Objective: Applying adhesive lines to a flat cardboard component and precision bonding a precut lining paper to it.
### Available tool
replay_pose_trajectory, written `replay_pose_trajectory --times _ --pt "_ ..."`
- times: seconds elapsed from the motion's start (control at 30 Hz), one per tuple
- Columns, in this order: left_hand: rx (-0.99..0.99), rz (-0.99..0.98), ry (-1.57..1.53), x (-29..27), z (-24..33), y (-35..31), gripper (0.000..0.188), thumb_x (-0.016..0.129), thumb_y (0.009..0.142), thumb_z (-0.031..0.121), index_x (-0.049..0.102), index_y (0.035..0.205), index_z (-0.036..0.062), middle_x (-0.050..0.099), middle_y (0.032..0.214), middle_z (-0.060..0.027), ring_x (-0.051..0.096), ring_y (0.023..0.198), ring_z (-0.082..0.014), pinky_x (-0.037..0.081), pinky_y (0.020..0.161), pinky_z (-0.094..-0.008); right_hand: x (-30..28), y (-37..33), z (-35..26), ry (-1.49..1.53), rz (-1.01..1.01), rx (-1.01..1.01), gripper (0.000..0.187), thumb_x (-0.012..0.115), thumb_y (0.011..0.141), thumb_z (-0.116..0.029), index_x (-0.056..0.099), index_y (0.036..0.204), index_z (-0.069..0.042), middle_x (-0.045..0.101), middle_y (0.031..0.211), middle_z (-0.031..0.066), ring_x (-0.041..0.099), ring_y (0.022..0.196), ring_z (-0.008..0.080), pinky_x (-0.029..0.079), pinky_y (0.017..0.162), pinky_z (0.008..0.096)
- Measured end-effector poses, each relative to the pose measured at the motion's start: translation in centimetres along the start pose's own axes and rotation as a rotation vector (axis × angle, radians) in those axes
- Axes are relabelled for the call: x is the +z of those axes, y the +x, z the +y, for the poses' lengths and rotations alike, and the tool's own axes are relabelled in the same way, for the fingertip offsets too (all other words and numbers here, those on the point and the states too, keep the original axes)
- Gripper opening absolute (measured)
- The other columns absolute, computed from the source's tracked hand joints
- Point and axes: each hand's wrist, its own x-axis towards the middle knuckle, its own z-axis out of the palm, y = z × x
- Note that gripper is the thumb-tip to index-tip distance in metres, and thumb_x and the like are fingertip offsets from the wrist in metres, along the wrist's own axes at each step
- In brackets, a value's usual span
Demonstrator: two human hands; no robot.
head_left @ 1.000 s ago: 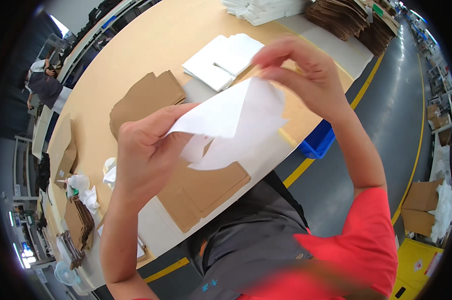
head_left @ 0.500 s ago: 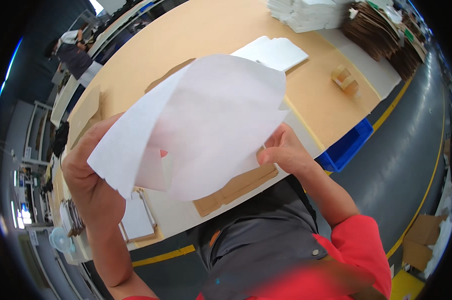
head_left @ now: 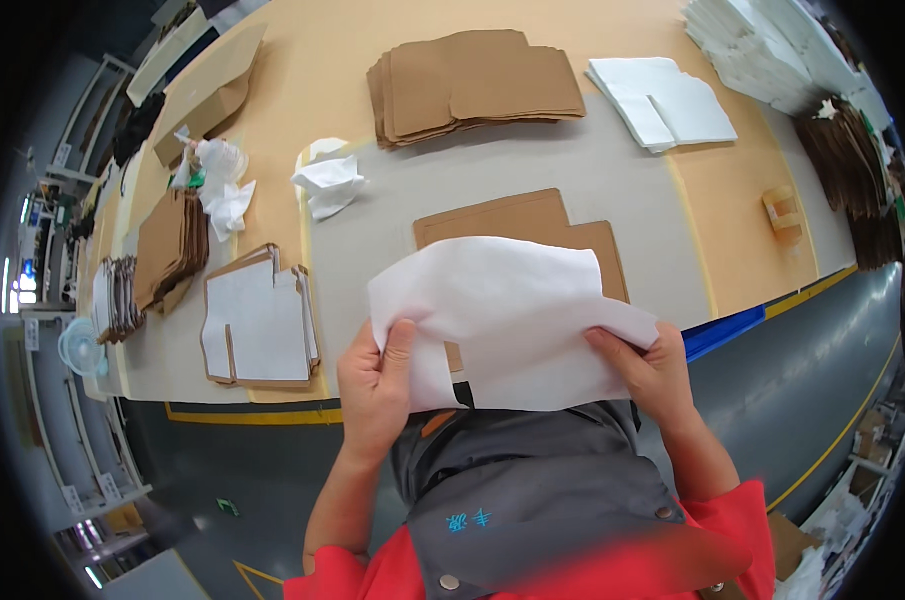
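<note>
A thin white sheet [head_left: 513, 320] with a slot cut in its lower edge is stretched between my hands, over the table's near edge. My left hand [head_left: 375, 385] pinches its left side, thumb on top. At its right side, my right hand [head_left: 648, 370] grips it the same way. Partly hidden under the sheet, a notched brown piece [head_left: 533, 215] of the same sort of outline lies flat on the grey table covering. What this brown piece is made of, I cannot tell for sure.
Brown pieces [head_left: 473, 90] are stacked at the back; white sheets [head_left: 663, 105] lie right of them. White-topped brown pieces [head_left: 248, 320] and another brown stack [head_left: 168, 245] sit on the left. Crumpled white paper [head_left: 330, 185] lies near them. A tape roll [head_left: 783, 215] is at right, above a blue bin [head_left: 728, 332].
The sheet, lifted and curled before, is now lower and spread flatter between both hands. My left hand has come in toward the middle. The view has shifted, showing more of the table.
</note>
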Motion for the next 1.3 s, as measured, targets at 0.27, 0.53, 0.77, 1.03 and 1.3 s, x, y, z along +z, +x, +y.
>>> replay_pose_trajectory --times 0.27,0.53,0.77,1.03,1.3 --pt "0.089 0.089 -0.006 -0.8 1.6 -1.3 0.028 0.053 0.106 0.02 0.065 0.117 -0.0034 0.069 0.098 -0.0009 0.056 0.082 -0.0044 0.046 0.072 -0.0213 -0.1 -1.7 -4.6 0.013 0.069 -0.087 0.021 0.068 0.092 -0.006 0.071 0.112 0.001 0.072 0.09 0.0036 0.063 0.08 0.008 0.051 0.07 0.0249" --pt "-0.262 0.082 -0.137 0.3 -4.9 -1.9 0.03 0.051 0.106 0.022 0.062 0.12 -0.0022 0.067 0.099 -0.0008 0.056 0.088 -0.0046 0.046 0.079 -0.0213 0.1 -0.5 -0.6 -0.158 -0.08 0.13 0.02 0.068 0.094 -0.013 0.071 0.107 0.002 0.071 0.085 0.0039 0.062 0.075 0.0076 0.05 0.066 0.0256" --pt "-0.39 0.063 -0.275 0.7 -5.0 -2.6 0.029 0.054 0.105 0.022 0.061 0.121 -0.0018 0.068 0.103 -0.0013 0.058 0.089 -0.0049 0.048 0.08 -0.0218 0.6 -0.7 -0.9 -0.23 -0.087 0.134 0.025 0.067 0.095 -0.013 0.068 0.115 0.002 0.072 0.085 0.005 0.062 0.076 0.0079 0.05 0.068 0.0261" --pt "-0.375 0.021 -0.263 1.5 -4.0 -0.8 0.029 0.055 0.105 0.018 0.059 0.125 -0.0023 0.066 0.109 -0.0017 0.057 0.093 -0.0048 0.046 0.083 -0.021 -0.8 1.1 -1.0 -0.018 -0.017 0.269 0.028 0.059 0.1 -0.014 0.064 0.121 0.004 0.069 0.098 0.0019 0.058 0.089 0.0073 0.049 0.079 0.0248" --pt "-0.317 0.004 -0.205 2.6 -4.1 2.5 0.029 0.053 0.105 0.015 0.057 0.128 -0.003 0.065 0.11 -0.0017 0.056 0.097 -0.0059 0.045 0.087 -0.0217 -2.1 4.8 -0.4 0.092 -0.034 0.334 0.034 0.058 0.1 -0.013 0.058 0.129 0.004 0.066 0.113 0.0038 0.057 0.103 0.0088 0.047 0.089 0.0261"
